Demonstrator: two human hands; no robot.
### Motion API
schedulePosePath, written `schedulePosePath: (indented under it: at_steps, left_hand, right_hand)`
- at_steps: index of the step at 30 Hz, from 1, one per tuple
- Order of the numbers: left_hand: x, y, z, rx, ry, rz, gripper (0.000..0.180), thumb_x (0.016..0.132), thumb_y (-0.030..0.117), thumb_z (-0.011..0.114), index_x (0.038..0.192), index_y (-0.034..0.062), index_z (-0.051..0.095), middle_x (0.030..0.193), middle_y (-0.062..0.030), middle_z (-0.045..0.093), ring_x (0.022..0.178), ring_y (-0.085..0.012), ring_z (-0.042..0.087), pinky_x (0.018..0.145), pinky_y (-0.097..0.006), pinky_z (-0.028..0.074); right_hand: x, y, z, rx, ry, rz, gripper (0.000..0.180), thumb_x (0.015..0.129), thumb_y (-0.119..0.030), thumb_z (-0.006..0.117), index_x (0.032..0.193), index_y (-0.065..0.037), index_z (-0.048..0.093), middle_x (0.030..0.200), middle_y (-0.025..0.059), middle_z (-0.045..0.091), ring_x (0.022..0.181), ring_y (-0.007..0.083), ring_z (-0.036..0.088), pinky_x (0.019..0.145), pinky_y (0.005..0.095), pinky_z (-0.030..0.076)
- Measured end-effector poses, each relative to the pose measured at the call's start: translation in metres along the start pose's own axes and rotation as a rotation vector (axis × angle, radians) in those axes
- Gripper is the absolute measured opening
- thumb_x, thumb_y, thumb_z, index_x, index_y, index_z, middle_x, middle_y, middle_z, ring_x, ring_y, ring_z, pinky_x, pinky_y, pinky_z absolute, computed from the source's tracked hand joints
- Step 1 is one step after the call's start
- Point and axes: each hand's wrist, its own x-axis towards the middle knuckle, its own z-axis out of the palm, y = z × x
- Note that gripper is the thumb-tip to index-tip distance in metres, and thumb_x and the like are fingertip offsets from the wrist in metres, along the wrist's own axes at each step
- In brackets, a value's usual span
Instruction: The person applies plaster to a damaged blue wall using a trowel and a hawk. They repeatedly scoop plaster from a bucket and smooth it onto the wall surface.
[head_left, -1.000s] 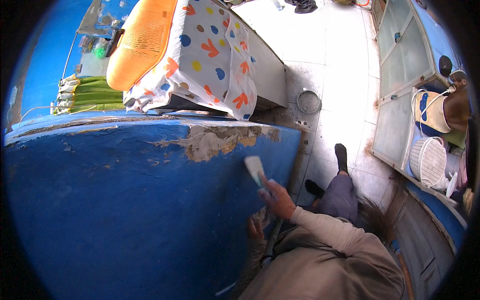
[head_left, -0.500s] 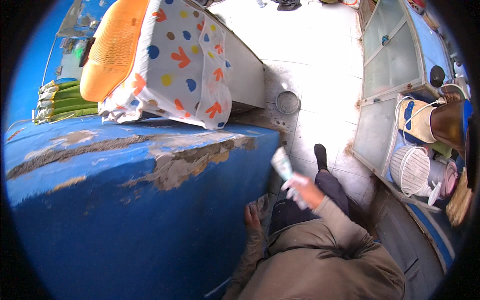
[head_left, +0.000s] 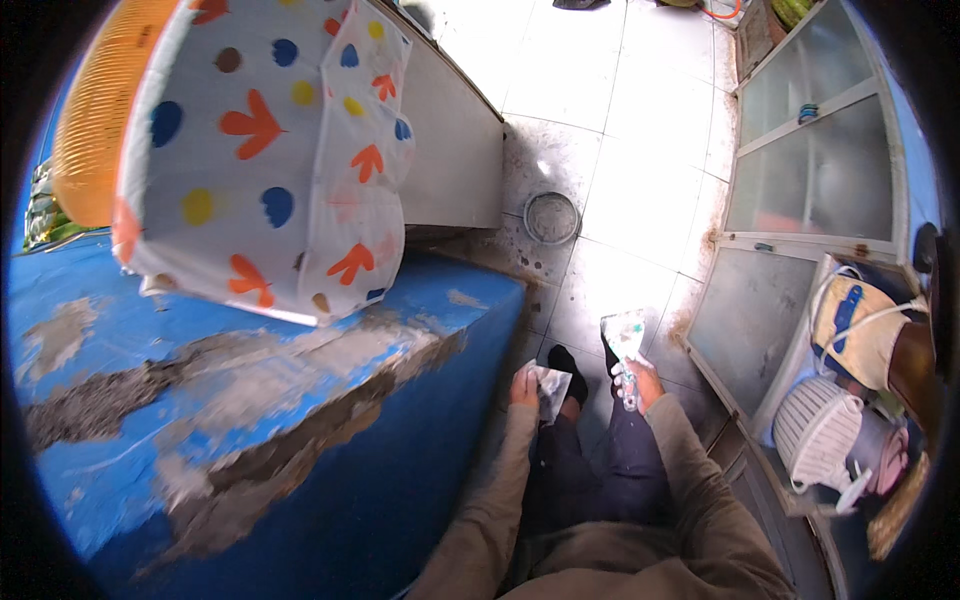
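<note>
My right hand [head_left: 645, 382] is closed round the pale, smeared handle of a putty knife [head_left: 624, 330]. Its wide blade points away from me, whitish with some green marks. To the left, my left hand [head_left: 522, 385] grips the edge of a flat, grey-white smeared plate [head_left: 554, 391], roughly rectangular. The two tools are apart, both held above my legs and feet. Neither hand touches the blue ledge [head_left: 420, 400] on the left, whose paint and plaster are broken along the top edge.
A patterned cloth [head_left: 230, 200] covers a white cabinet [head_left: 455, 140], beside an orange woven chair back [head_left: 105, 120]. A round grey bucket [head_left: 551, 218] stands on the white tiled floor [head_left: 640, 130]. Along the right are a glass-door cupboard [head_left: 830, 130] and a white plastic basket [head_left: 820, 425].
My view has moved forward and turned. The putty knife has swung down and right, in front of my leg. The plate in my left hand has come out from beside the ledge.
</note>
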Motion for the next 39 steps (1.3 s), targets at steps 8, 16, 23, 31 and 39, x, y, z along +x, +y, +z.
schedulePosePath:
  at_steps: [8,16,23,31,39]
  left_hand:
    - [0.183,-0.1,0.127,0.237,-0.064,-0.232,0.043,0.098,0.041,0.046,0.103,0.0012,0.062,0.099,-0.0238,0.065,0.093,-0.041,0.062,0.084,-0.043,0.047]
    - [0.341,-0.234,0.212,-0.068,-0.001,-0.307,0.048,0.09,0.04,0.063,0.107,-0.0042,0.065,0.106,-0.0203,0.069,0.1,-0.0327,0.065,0.087,-0.041,0.047]
    - [0.434,-0.281,0.26,0.0,0.127,-0.622,0.073,0.09,0.048,0.061,0.132,-0.0094,0.048,0.137,-0.0277,0.048,0.124,-0.0393,0.05,0.102,-0.044,0.041]
    - [0.428,-0.253,0.271,-0.677,-0.01,-0.48,0.053,0.093,0.032,0.059,0.126,-0.0075,0.046,0.123,-0.0219,0.057,0.11,-0.0345,0.061,0.074,-0.039,0.056]
    - [0.306,-0.174,0.218,-0.741,-0.128,-0.45,0.035,0.088,0.016,0.063,0.118,0.002,0.051,0.108,-0.0117,0.06,0.092,-0.0191,0.063,0.071,-0.032,0.052]
  right_hand:
    - [0.1,0.087,-0.033,0.228,0.138,0.197,0.04,0.095,-0.044,0.049,0.101,-0.006,0.061,0.069,0.002,0.056,0.055,0.0142,0.051,0.049,0.0315,0.043]
    - [0.15,0.098,-0.042,0.449,0.218,0.194,0.04,0.099,-0.044,0.044,0.102,-0.006,0.056,0.071,0.0022,0.051,0.056,0.015,0.048,0.05,0.0332,0.041]
    - [0.151,0.08,-0.033,0.551,0.137,0.106,0.043,0.101,-0.042,0.041,0.117,-0.002,0.048,0.071,0.0068,0.053,0.054,0.0178,0.05,0.049,0.034,0.041]
    - [0.153,0.085,-0.044,0.671,0.054,0.085,0.04,0.1,-0.035,0.046,0.122,-0.002,0.049,0.076,0.0085,0.056,0.054,0.0191,0.053,0.048,0.0349,0.043]
    - [0.141,0.075,-0.045,-0.335,0.566,-0.207,0.043,0.098,-0.039,0.05,0.115,0.001,0.054,0.083,0.01,0.059,0.069,0.0222,0.059,0.065,0.0353,0.05]
